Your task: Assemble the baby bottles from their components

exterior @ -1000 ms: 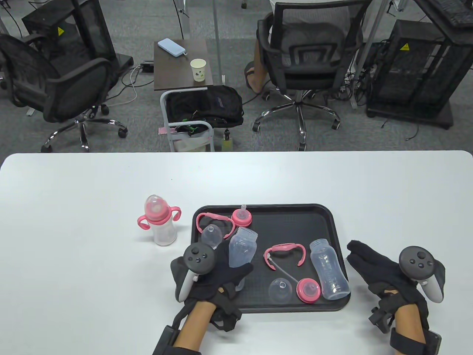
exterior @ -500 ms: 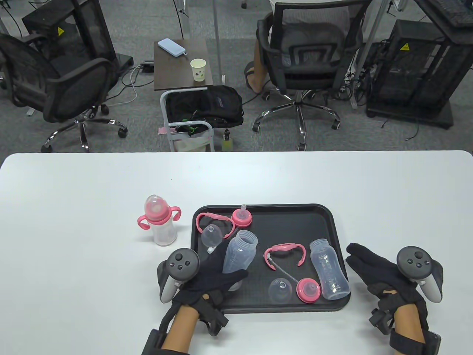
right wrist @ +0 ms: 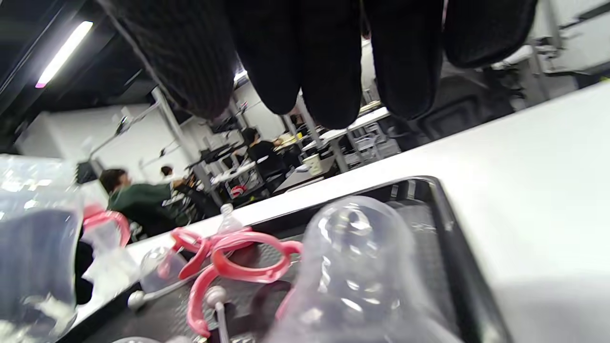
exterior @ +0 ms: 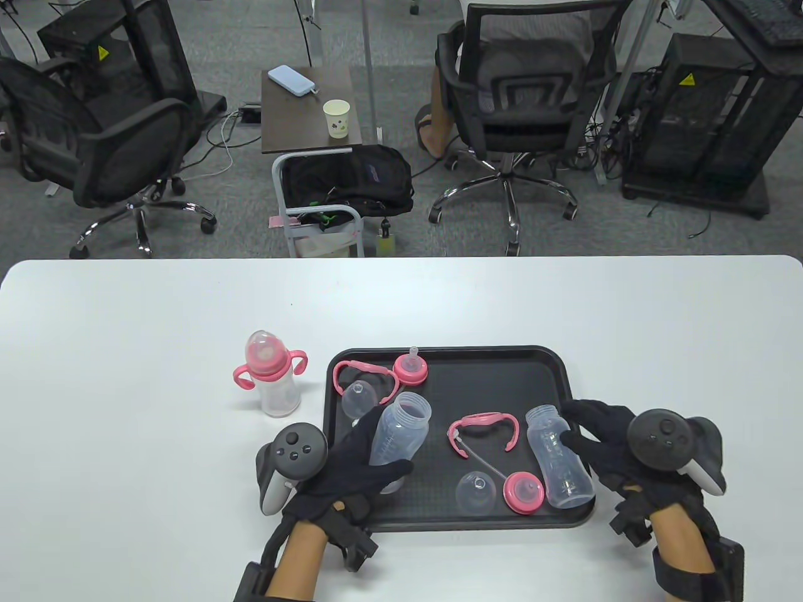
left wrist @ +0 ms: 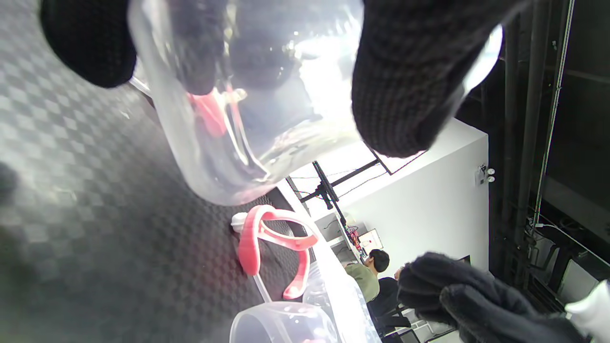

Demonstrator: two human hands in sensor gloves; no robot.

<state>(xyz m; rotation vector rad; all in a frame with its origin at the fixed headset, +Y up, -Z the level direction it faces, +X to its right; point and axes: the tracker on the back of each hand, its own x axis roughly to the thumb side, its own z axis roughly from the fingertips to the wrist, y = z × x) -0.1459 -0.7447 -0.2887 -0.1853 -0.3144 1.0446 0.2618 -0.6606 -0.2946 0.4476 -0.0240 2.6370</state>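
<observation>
The left hand [exterior: 351, 467] grips a clear bottle [exterior: 399, 436], fingers and thumb curled round its lower body, holding it tilted above the black tray [exterior: 502, 370] with its open mouth pointing away from the person. Just beyond its fingertips lie a clear cap [exterior: 359, 399], a pink handle ring [exterior: 362, 375] and a pink nipple collar [exterior: 411, 367]. The right hand [exterior: 605, 445] reaches over the tray's near right edge with fingers loosely spread, fingertips touching or just beside a second clear bottle [exterior: 558, 456] lying on its side; whether they grip it I cannot tell. Between the hands lie another pink handle ring [exterior: 484, 428], a clear dome cap [exterior: 477, 493] and a pink collar [exterior: 524, 492]. Beyond the left hand, off the tray, stands an assembled bottle [exterior: 271, 374].
</observation>
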